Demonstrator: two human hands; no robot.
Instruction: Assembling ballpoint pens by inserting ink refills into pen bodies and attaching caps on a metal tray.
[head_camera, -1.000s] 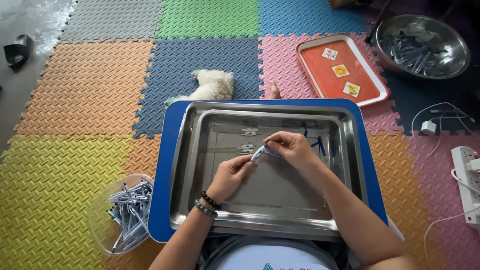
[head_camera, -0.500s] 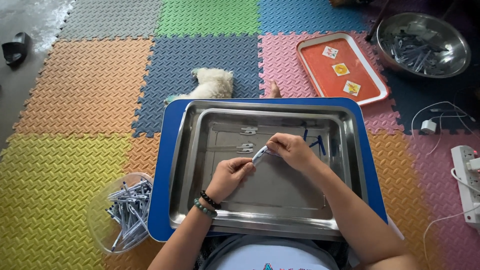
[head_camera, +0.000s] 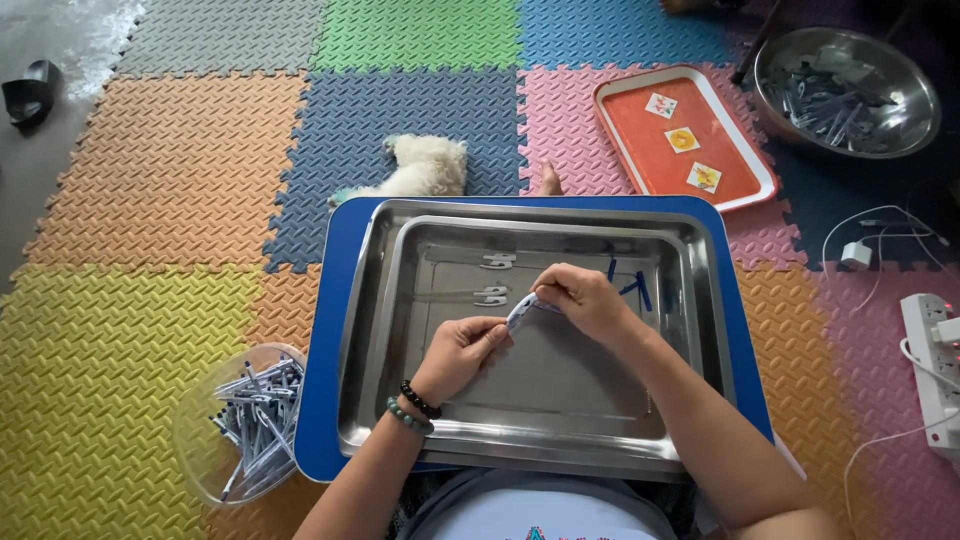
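Both hands, left (head_camera: 462, 350) and right (head_camera: 585, 300), pinched shut on small white clip (head_camera: 521, 312) over steel tray (head_camera: 560, 440); clear bowl (head_camera: 205, 470) at eight o'clock.

My fingers (head_camera: 505, 335) are meeting over the middle of the steel tray (head_camera: 380, 330), which is sitting on a larger board (head_camera: 318, 400) on the floor mat (head_camera: 140, 300). Just beyond my fingers, loose clips (head_camera: 495, 292) are lying in the tray. Left of them and nearer me, a clear bowl (head_camera: 195, 470) of pens is resting on the mat. Far right and beyond, a flat tray (head_camera: 610, 110) is lying beside a metal bowl (head_camera: 920, 90).
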